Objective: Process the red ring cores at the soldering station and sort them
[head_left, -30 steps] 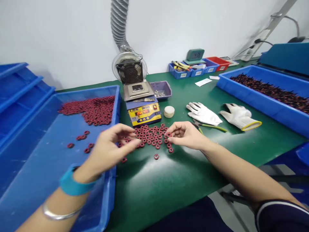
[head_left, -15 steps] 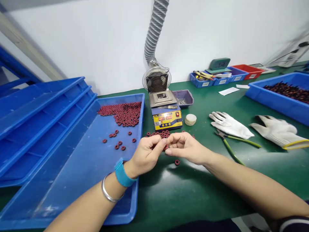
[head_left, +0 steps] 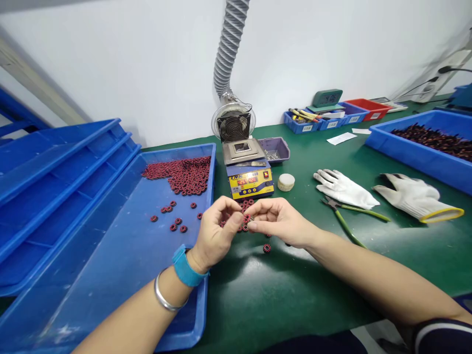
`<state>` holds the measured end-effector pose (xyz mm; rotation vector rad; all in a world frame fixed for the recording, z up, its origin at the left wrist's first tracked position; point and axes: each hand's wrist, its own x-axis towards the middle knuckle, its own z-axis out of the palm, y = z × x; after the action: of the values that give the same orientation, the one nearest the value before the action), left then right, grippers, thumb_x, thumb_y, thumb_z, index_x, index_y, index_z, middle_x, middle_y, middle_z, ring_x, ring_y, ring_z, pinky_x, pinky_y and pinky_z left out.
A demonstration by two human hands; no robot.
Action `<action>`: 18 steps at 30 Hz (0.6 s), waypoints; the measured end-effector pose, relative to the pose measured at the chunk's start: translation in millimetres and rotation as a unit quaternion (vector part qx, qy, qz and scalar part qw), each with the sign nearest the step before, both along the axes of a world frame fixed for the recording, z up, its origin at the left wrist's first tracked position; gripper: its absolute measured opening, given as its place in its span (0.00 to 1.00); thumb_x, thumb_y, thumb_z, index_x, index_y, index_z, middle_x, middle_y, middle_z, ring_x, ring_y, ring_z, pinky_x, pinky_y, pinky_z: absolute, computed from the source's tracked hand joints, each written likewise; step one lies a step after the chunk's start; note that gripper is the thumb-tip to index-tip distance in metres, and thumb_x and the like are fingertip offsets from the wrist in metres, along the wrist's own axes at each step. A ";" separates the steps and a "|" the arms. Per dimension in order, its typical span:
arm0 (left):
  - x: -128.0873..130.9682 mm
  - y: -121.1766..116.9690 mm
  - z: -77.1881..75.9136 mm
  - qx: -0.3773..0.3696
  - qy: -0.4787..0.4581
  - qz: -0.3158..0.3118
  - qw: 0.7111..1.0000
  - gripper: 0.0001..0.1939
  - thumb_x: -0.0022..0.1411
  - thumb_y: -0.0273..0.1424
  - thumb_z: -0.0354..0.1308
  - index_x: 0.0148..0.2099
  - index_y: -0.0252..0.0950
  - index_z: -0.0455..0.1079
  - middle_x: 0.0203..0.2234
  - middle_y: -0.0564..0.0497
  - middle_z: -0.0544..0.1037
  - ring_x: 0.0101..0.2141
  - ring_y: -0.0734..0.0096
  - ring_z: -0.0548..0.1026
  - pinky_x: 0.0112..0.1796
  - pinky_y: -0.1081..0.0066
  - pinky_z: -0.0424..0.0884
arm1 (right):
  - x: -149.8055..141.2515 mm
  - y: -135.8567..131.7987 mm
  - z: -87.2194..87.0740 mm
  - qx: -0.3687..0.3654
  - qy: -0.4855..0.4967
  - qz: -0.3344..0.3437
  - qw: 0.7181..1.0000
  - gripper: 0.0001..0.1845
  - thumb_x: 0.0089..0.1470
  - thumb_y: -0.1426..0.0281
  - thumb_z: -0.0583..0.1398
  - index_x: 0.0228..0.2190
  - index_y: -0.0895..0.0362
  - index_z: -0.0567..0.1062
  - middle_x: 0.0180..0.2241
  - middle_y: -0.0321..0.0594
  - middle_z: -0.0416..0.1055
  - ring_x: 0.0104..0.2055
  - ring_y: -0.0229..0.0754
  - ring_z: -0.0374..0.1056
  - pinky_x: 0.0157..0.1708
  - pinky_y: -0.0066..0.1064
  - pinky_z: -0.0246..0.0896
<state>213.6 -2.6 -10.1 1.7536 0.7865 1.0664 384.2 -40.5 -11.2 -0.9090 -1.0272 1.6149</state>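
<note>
My left hand (head_left: 217, 231) and my right hand (head_left: 280, 221) meet over the green table, fingertips pinched together on one small red ring coil (head_left: 246, 218). Beneath them lies a scatter of the same red coils (head_left: 246, 202), partly hidden by my fingers. One single coil (head_left: 267, 248) sits alone just in front of my right hand. The big blue tray (head_left: 110, 265) at my left holds a heap of red coils (head_left: 180, 174) at its far end and several loose ones (head_left: 173, 219).
A solder pot with yellow display (head_left: 250, 179) stands behind the hands, below a fan and grey duct (head_left: 230, 44). White gloves (head_left: 342, 189) (head_left: 413, 196), green-handled cutters (head_left: 342, 216), a white puck (head_left: 286, 182), stacked blue trays (head_left: 47, 167) and a blue bin of dark coils (head_left: 431, 142) lie around.
My left hand has come in from the tray's edge to meet the right hand, and both now pinch one coil. The view has swung left.
</note>
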 end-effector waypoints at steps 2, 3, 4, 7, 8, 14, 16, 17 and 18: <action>2.9 -4.0 1.5 0.018 0.029 0.001 0.999 0.18 0.60 0.47 0.57 0.30 0.36 0.67 0.22 0.53 0.69 0.23 0.74 0.66 0.26 0.72 0.63 | -2.0 -2.0 -3.7 -0.002 -0.012 0.002 1.000 0.18 0.34 0.68 0.74 0.30 0.60 0.77 0.25 0.33 0.76 0.27 0.31 0.72 0.31 0.24 0.68; 4.3 -5.0 2.8 0.026 0.027 0.018 0.999 0.17 0.61 0.44 0.57 0.28 0.36 0.66 0.21 0.54 0.68 0.23 0.74 0.65 0.26 0.72 0.63 | -2.4 -3.3 -5.3 -0.003 -0.021 0.003 1.000 0.18 0.34 0.69 0.74 0.30 0.60 0.77 0.25 0.33 0.76 0.27 0.30 0.71 0.31 0.23 0.68; 5.4 -5.1 4.4 0.033 0.016 0.044 0.998 0.16 0.62 0.41 0.57 0.27 0.37 0.65 0.21 0.54 0.67 0.23 0.74 0.65 0.27 0.72 0.63 | -1.9 -4.2 -6.2 -0.001 -0.033 0.004 0.999 0.18 0.34 0.69 0.74 0.30 0.60 0.77 0.25 0.33 0.75 0.26 0.30 0.71 0.31 0.23 0.68; 4.9 0.9 9.4 0.041 -0.050 0.142 0.988 0.14 0.61 0.38 0.58 0.26 0.37 0.65 0.20 0.54 0.68 0.24 0.74 0.67 0.29 0.72 0.66 | 6.9 0.2 -0.6 0.029 -0.077 -0.005 0.997 0.16 0.37 0.67 0.72 0.30 0.59 0.77 0.24 0.34 0.75 0.25 0.31 0.70 0.29 0.25 0.68; 3.8 4.2 10.4 0.039 -0.075 0.168 0.982 0.13 0.61 0.38 0.58 0.27 0.37 0.65 0.21 0.54 0.69 0.25 0.74 0.68 0.30 0.72 0.67 | 12.5 6.3 5.1 0.051 -0.098 -0.019 0.994 0.16 0.38 0.66 0.72 0.30 0.59 0.78 0.25 0.35 0.75 0.26 0.31 0.70 0.30 0.26 0.68; 3.0 9.0 1.8 0.000 0.041 0.048 0.998 0.12 0.60 0.38 0.57 0.27 0.36 0.66 0.20 0.54 0.70 0.23 0.74 0.68 0.27 0.73 0.65 | 49.9 106.8 63.4 0.143 -0.331 -0.212 0.908 0.09 0.45 0.72 0.66 0.32 0.63 0.77 0.24 0.37 0.73 0.25 0.33 0.68 0.33 0.31 0.70; 5.6 4.6 -4.5 0.016 0.149 -0.063 0.987 0.11 0.59 0.36 0.58 0.28 0.35 0.67 0.21 0.53 0.71 0.24 0.73 0.68 0.28 0.72 0.65 | 54.7 151.0 76.3 0.148 -0.438 -0.252 0.850 0.06 0.47 0.74 0.63 0.29 0.64 0.75 0.23 0.39 0.71 0.28 0.38 0.70 0.36 0.35 0.71; 6.5 2.8 -7.4 0.029 0.193 -0.106 0.975 0.09 0.58 0.35 0.58 0.29 0.35 0.68 0.23 0.52 0.73 0.25 0.72 0.68 0.29 0.71 0.65 | 55.1 170.9 79.6 0.149 -0.492 -0.257 0.818 0.05 0.47 0.74 0.63 0.28 0.64 0.74 0.23 0.41 0.71 0.31 0.42 0.72 0.38 0.38 0.71; 6.9 1.6 -9.9 0.042 0.229 -0.135 0.963 0.09 0.58 0.35 0.59 0.30 0.35 0.69 0.25 0.51 0.74 0.27 0.71 0.69 0.31 0.70 0.66 | 54.6 188.3 81.1 0.152 -0.544 -0.252 0.785 0.06 0.47 0.74 0.63 0.28 0.65 0.74 0.24 0.43 0.72 0.35 0.45 0.73 0.41 0.40 0.71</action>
<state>220.5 -1.0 -20.0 2.1444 0.7538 0.5222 438.8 147.9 69.9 -1.7580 -1.5460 0.3336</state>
